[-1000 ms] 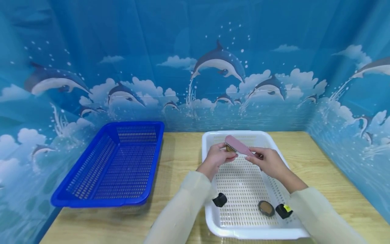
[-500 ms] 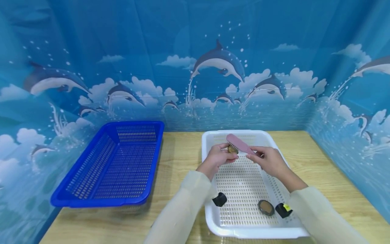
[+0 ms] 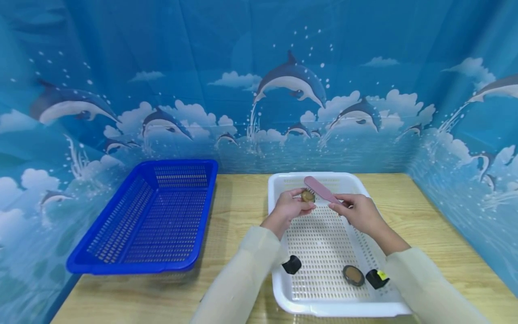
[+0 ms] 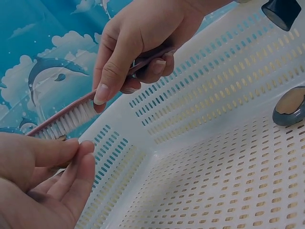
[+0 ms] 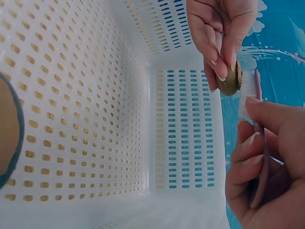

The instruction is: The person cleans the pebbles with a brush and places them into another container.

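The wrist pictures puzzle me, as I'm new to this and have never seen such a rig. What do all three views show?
There is no robot here, only a person. The widest picture comes from a camera worn on the head, looking forward and down; the close ones come from a camera on each wrist. The bare left hand holds a small brownish round piece; the bare right hand grips a pink brush, its bristles turned toward that piece. Below them a white basket stands on the wooden table, with a dark-rimmed brown oval lying inside. A blue basket stands to its left.
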Demonstrator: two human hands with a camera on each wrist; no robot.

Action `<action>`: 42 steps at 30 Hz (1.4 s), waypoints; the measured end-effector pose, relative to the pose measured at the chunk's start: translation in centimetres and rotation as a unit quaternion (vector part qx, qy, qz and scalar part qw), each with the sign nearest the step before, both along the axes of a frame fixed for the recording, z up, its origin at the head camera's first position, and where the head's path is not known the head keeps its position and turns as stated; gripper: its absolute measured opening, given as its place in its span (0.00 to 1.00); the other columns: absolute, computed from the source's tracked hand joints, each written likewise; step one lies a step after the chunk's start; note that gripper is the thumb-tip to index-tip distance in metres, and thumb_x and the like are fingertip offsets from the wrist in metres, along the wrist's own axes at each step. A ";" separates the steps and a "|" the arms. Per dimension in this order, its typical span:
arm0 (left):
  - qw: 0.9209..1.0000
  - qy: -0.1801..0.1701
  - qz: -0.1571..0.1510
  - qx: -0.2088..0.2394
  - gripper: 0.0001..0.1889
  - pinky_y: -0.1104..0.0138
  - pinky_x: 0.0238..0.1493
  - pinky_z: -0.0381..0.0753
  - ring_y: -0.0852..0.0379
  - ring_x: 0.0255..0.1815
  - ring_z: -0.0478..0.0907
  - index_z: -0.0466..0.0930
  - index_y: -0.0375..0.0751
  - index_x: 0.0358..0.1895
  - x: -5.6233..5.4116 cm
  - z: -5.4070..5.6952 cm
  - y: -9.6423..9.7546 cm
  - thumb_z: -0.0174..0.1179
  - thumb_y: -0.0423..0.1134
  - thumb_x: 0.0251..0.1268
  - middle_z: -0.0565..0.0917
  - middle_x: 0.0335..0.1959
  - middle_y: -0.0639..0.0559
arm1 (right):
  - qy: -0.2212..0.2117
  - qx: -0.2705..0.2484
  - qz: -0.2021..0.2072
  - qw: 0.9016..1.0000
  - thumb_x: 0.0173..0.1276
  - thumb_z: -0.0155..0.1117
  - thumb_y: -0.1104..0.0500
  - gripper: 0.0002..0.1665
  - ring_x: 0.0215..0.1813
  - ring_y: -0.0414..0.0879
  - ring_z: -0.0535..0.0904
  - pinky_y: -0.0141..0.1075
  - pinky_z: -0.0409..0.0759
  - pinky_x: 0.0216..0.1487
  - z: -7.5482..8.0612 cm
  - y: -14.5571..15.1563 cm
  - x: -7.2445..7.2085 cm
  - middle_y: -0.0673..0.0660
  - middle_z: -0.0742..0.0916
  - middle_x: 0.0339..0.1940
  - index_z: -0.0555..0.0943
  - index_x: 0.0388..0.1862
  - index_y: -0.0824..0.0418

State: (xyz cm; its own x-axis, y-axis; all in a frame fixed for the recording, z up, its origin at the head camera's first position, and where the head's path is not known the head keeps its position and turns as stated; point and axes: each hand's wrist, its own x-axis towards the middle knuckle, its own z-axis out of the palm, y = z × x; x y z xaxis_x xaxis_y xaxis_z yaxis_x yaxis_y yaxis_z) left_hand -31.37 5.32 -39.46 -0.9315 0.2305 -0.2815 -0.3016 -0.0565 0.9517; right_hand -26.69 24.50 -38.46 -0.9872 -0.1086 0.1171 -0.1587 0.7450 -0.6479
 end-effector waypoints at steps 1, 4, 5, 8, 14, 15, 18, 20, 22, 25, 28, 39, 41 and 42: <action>1.000 0.000 0.002 0.000 0.29 0.68 0.40 0.87 0.56 0.35 0.85 0.71 0.39 0.67 0.0 0.0 0.0 0.63 0.24 0.61 0.86 0.38 0.44 | 0.000 -0.001 -0.001 1.000 0.72 0.61 0.53 0.27 0.20 0.45 0.72 0.34 0.72 0.16 0.0 0.0 0.0 0.53 0.83 0.25 0.76 0.62 0.69; 1.000 -0.001 0.011 0.002 0.29 0.68 0.40 0.87 0.56 0.34 0.85 0.71 0.38 0.67 0.0 0.0 0.0 0.63 0.25 0.61 0.86 0.36 0.45 | 0.001 -0.003 -0.002 1.000 0.72 0.61 0.53 0.26 0.20 0.44 0.72 0.33 0.72 0.16 0.0 0.0 0.0 0.53 0.83 0.25 0.76 0.62 0.69; 1.000 -0.001 0.012 0.002 0.29 0.68 0.40 0.87 0.57 0.34 0.85 0.70 0.38 0.67 -0.1 0.0 -0.1 0.63 0.25 0.61 0.86 0.37 0.45 | 0.002 -0.003 -0.001 1.000 0.72 0.61 0.53 0.27 0.20 0.44 0.71 0.34 0.72 0.16 0.1 -0.1 0.0 0.54 0.83 0.25 0.76 0.62 0.69; 1.000 -0.001 0.019 0.008 0.28 0.68 0.41 0.87 0.56 0.35 0.85 0.71 0.37 0.67 -0.1 0.0 -0.1 0.64 0.26 0.61 0.86 0.38 0.44 | 0.002 -0.004 -0.001 1.000 0.72 0.61 0.52 0.27 0.20 0.43 0.71 0.33 0.72 0.17 0.1 -0.1 0.0 0.54 0.84 0.26 0.76 0.61 0.69; 0.999 0.003 0.032 0.025 0.26 0.69 0.42 0.86 0.55 0.39 0.85 0.73 0.37 0.65 -0.2 0.1 -0.1 0.62 0.25 0.62 0.86 0.40 0.43 | 0.000 0.003 0.018 1.000 0.70 0.63 0.52 0.28 0.20 0.43 0.71 0.33 0.72 0.17 0.2 0.0 0.1 0.56 0.83 0.24 0.76 0.62 0.70; 0.999 0.004 0.034 0.027 0.26 0.69 0.42 0.86 0.55 0.39 0.85 0.73 0.38 0.65 -0.2 0.0 -0.1 0.62 0.25 0.62 0.86 0.40 0.43 | -0.001 0.004 0.022 1.000 0.70 0.64 0.52 0.29 0.20 0.43 0.70 0.33 0.71 0.17 0.2 0.0 0.2 0.56 0.82 0.23 0.76 0.62 0.70; 0.999 0.009 0.033 0.031 0.25 0.68 0.42 0.86 0.54 0.39 0.86 0.76 0.37 0.62 -0.1 0.0 -0.1 0.63 0.24 0.61 0.86 0.40 0.43 | -0.003 0.004 0.031 1.000 0.69 0.65 0.52 0.28 0.19 0.43 0.69 0.33 0.71 0.16 0.2 -0.1 0.2 0.53 0.80 0.20 0.77 0.61 0.68; 0.999 0.017 0.027 0.024 0.22 0.67 0.42 0.87 0.54 0.39 0.86 0.79 0.37 0.58 0.0 0.0 -0.1 0.64 0.23 0.60 0.87 0.39 0.43 | 0.002 0.004 0.038 0.999 0.68 0.66 0.52 0.28 0.18 0.43 0.69 0.33 0.71 0.16 0.2 -0.1 0.2 0.52 0.79 0.20 0.78 0.61 0.67; 0.999 0.018 0.019 0.020 0.19 0.67 0.41 0.87 0.54 0.38 0.86 0.82 0.37 0.54 0.0 0.0 -0.1 0.64 0.23 0.59 0.87 0.38 0.44 | 0.009 0.006 0.045 0.999 0.68 0.66 0.52 0.27 0.18 0.42 0.69 0.33 0.71 0.16 0.1 -0.1 0.2 0.51 0.79 0.19 0.78 0.60 0.67; 1.000 0.015 0.004 0.009 0.15 0.66 0.41 0.87 0.55 0.37 0.85 0.83 0.38 0.49 0.0 0.0 0.0 0.65 0.23 0.59 0.86 0.36 0.45 | 0.019 0.014 0.045 0.999 0.68 0.66 0.53 0.26 0.17 0.42 0.70 0.34 0.71 0.16 0.1 -0.1 0.1 0.50 0.79 0.19 0.79 0.60 0.67; 1.000 0.009 -0.010 0.005 0.14 0.67 0.41 0.87 0.55 0.37 0.85 0.83 0.38 0.49 0.0 0.0 0.0 0.65 0.24 0.59 0.86 0.36 0.46 | 0.020 0.020 0.039 0.999 0.68 0.66 0.54 0.26 0.18 0.43 0.71 0.34 0.72 0.16 0.0 -0.1 0.1 0.51 0.81 0.20 0.78 0.60 0.67; 1.000 0.002 -0.016 0.000 0.23 0.68 0.40 0.87 0.56 0.37 0.85 0.77 0.37 0.60 0.2 0.1 -0.1 0.64 0.25 0.60 0.86 0.39 0.45 | 0.016 0.011 0.020 1.000 0.69 0.65 0.54 0.26 0.21 0.44 0.72 0.33 0.73 0.17 0.0 -0.1 0.0 0.58 0.85 0.27 0.78 0.60 0.69; 1.000 0.001 -0.017 0.004 0.25 0.68 0.41 0.87 0.56 0.37 0.85 0.75 0.37 0.62 0.2 0.1 -0.1 0.64 0.25 0.61 0.86 0.39 0.44 | 0.022 0.010 0.019 1.000 0.70 0.64 0.53 0.27 0.23 0.44 0.74 0.33 0.73 0.19 0.1 -0.1 0.0 0.58 0.86 0.28 0.78 0.60 0.70; 1.000 0.000 -0.018 0.006 0.25 0.68 0.41 0.87 0.56 0.37 0.85 0.75 0.37 0.63 0.2 0.0 -0.2 0.63 0.25 0.61 0.86 0.40 0.44 | 0.026 0.010 0.017 0.999 0.70 0.64 0.53 0.26 0.24 0.45 0.74 0.33 0.73 0.19 0.1 -0.2 0.0 0.58 0.86 0.29 0.78 0.59 0.70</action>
State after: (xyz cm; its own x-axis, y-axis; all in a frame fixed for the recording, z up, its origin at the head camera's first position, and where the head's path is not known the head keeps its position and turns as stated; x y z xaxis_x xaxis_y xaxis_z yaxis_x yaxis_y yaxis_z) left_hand -31.20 5.16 -39.42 -0.9225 0.2672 -0.2786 -0.3038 -0.0571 0.9510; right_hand -26.69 24.33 -38.39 -0.9757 -0.1445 0.1649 -0.2166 0.7517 -0.6230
